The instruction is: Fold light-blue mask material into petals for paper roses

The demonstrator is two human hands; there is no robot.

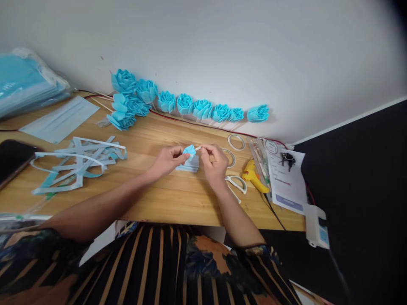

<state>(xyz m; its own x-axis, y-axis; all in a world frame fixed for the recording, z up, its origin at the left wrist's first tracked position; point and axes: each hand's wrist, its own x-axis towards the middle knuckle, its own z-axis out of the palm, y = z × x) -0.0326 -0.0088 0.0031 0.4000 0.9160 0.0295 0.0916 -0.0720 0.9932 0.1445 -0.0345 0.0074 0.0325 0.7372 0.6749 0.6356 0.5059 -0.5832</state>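
Note:
Between thumb and fingers my left hand (171,161) pinches a small blue petal piece (190,151), folded to a point at the top. My right hand (215,162) is closed on a thin white stick (198,148), whose end meets the blue piece. Just under the hands lies a small stack of pale blue pieces (188,167) on the wooden table. White-handled scissors (237,184) rest beside my right wrist, partly covered by it. Near them are two rolls of tape, one of them a ring (236,142) lying flat.
Several blue flowers (202,109) on sticks lean along the wall. Cut strips (79,161), a pale sheet (60,119), a phone (14,161) and a bagged blue stack (25,84) occupy the left. A yellow glue gun (254,176), papers (288,182) and keys (288,159) lie right.

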